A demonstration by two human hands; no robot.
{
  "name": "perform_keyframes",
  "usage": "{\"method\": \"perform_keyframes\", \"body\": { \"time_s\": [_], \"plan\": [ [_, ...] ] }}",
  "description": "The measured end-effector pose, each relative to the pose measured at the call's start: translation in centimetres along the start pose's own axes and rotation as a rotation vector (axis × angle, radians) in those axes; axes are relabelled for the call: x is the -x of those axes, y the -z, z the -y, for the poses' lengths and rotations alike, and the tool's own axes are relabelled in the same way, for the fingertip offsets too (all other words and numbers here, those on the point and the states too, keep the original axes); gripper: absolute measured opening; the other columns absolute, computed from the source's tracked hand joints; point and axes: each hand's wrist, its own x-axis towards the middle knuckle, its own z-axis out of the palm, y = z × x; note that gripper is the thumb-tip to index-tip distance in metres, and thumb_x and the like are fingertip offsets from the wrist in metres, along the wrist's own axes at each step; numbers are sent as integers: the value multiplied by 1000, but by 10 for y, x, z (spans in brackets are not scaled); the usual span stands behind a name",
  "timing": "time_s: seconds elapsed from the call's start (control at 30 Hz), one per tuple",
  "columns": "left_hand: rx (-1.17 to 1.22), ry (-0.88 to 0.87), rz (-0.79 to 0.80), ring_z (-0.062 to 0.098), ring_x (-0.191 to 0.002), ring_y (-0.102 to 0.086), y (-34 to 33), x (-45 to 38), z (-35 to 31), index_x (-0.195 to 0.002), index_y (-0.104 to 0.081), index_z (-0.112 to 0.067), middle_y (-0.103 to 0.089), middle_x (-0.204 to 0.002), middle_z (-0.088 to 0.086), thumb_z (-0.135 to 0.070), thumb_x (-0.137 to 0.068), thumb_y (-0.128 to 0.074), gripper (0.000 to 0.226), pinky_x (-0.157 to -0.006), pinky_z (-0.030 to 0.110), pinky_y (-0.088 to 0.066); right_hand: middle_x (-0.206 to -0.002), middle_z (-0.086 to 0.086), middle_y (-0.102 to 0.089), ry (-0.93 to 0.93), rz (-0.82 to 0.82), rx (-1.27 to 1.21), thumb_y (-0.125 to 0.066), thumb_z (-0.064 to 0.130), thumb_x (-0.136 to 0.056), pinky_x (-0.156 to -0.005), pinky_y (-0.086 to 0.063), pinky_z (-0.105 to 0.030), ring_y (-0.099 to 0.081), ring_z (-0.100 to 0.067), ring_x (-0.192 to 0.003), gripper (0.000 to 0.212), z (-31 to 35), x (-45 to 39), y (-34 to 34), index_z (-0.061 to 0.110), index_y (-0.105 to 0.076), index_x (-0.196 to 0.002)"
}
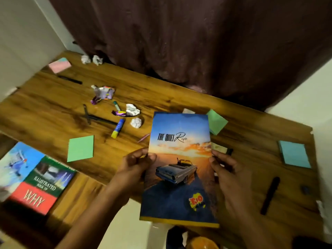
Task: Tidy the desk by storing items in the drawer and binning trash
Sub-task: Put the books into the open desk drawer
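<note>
bare desk strip by curtain, clutter mid-left

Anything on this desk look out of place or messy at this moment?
Yes. Crumpled paper balls and torn foil wrappers lie scattered mid-desk among a glue stick and pens, with sticky notes strewn askew. Both hands hold the booklet.

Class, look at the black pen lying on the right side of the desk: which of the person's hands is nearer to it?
Right. The right hand holds the book's right edge, just left of the black pen. The left hand grips the book's left edge, farther away.
</note>
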Motion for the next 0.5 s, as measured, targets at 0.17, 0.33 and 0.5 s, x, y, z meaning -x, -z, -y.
{"method": "perform_keyframes", "body": {
  "time_s": [0.17,0.33,0.5],
  "plan": [
    [96,1,-135,26,-96,-76,63,74,37,-110,-71,-14,-78,-105,11,-17,-96,-66,15,-75,38,-65,-103,24,-74,70,52,112,-78,16,-87,-104,-52,-42,-65,0,-107,27,-22,70,-47,41,-77,-98],
    [219,11,-225,30,-97,-75,137,144,84,-110,-70,-7,-76,-108,19,-18,-94,-71,19,-87,47,-62,-110,20,-72,87,198,155,-74,14,-90,-107,-49,-37,-62,1,-110,29,-40,152,-99,37,-75,-107],
    [268,19,-335,31,-93,-75,209,222,117,-115,-71,-10,-79,-103,9,-18,-96,-67,21,-80,51,-57,-117,18,-72,120,303,190,-72,10,-91,-103,-53,-40,-63,0,-111,30,-49,235,-152,31,-76,-112]
  ]
}}
